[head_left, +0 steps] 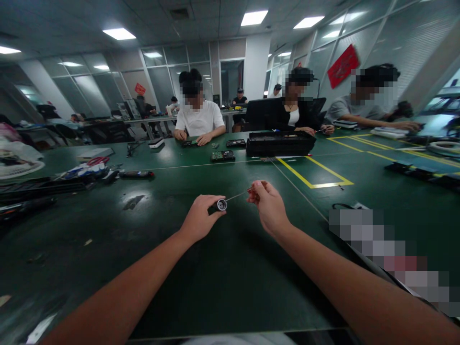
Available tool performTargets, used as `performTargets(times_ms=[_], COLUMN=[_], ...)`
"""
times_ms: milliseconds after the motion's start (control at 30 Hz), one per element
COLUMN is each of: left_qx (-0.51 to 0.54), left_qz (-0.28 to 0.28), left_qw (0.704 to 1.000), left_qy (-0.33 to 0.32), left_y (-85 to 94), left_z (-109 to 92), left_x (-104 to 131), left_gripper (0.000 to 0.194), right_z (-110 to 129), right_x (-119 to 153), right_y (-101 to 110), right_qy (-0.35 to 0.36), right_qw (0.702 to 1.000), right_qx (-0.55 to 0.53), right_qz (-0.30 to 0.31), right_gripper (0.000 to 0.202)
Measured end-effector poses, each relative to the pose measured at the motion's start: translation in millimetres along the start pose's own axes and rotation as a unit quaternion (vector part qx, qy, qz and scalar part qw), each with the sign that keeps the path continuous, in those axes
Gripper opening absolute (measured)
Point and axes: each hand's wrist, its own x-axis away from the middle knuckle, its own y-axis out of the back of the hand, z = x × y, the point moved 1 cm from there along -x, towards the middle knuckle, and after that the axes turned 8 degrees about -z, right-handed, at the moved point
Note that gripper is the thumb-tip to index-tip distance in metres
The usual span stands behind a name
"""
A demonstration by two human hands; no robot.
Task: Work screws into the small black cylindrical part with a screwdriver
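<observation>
My left hand [201, 215] is closed round a dark cylinder whose round, silvery end [222, 205] faces me; small details inside that end are too small to tell. My right hand [268, 206] pinches a thin, straight, pale rod [236, 195] between thumb and fingers. Its far tip points left at the upper rim of the cylinder; whether it touches I cannot tell. Something reddish shows between the right fingertips, but its kind is unclear. Both hands are held above the green tabletop [230, 287].
A screwdriver-like dark tool [136, 175] lies to the left, near a pile of cables [88, 170]. Across the table are circuit boards [223, 156] and a long black casing [280, 143]. Several people work opposite. Yellow tape [330, 185] marks the right side.
</observation>
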Motion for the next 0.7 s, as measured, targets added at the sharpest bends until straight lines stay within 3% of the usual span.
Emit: performTargets(times_ms=[167, 400, 600, 700], left_qx=[-0.010, -0.022, -0.024, -0.024], left_qz=[-0.005, -0.001, -0.002, 0.002], left_qw=[1.000, 1.000, 0.999, 0.999], left_qy=[-0.008, -0.016, -0.024, -0.024], left_y=[2.1, 2.9, 1.1, 0.7], left_z=[-3.6, -2.9, 3.8, 5.7], left_x=[-0.9, -0.1, 1.2, 1.3], left_gripper=[0.039, 0.037, 0.037, 0.037], right_z=[5.5, 17.6, 31.9, 33.7], right_x=[7.6, 16.3, 21.7, 22.5], right_y=[-0.8, -1.8, -0.2, -0.8], right_qy=[0.106, 0.156, 0.223, 0.239], right_qw=[0.986, 0.965, 0.905, 0.895], right_qx=[0.117, 0.192, 0.355, 0.359], right_qz=[0.057, 0.082, 0.065, 0.116], right_gripper=[0.026, 0.028, 0.037, 0.024])
